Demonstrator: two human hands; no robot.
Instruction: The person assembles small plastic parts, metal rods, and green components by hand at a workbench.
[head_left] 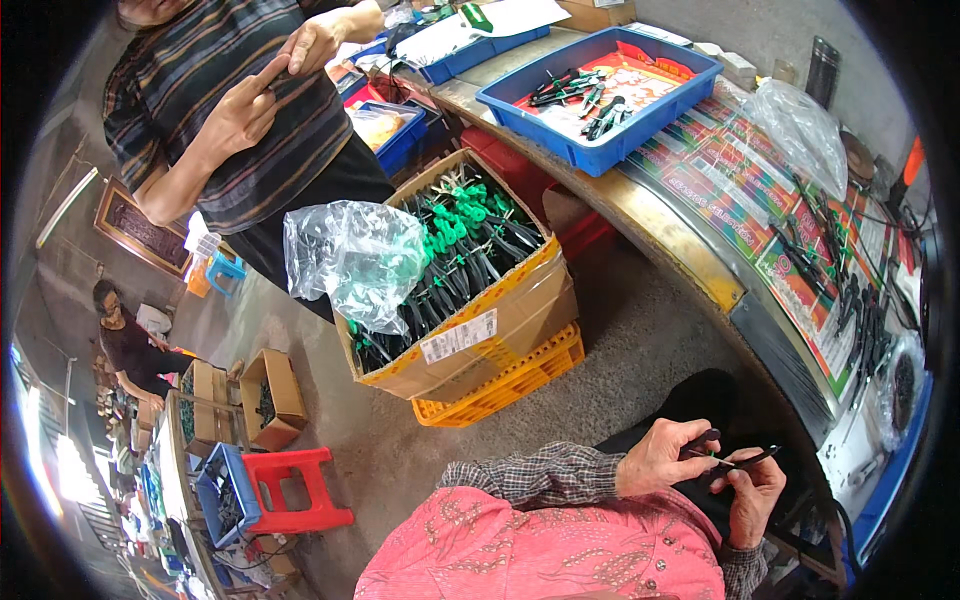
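Observation:
My left hand [665,455] and my right hand [752,490] meet low at the right, over my dark lap. Together they hold a small black tool [735,461] with a thin green part; the left pinches one end, the right grips the other. A cardboard box [480,330] full of green and black tools stands on a yellow crate [510,385] to the left of my hands. A clear plastic bag [355,255] lies over the box's left side.
A blue tray [600,150] of tools sits on the curved table [700,270], with more black tools [840,280] and a clear bag [800,125] to the right. A person in a striped shirt [200,90] stands beyond the box. A red stool [295,490] stands on the floor.

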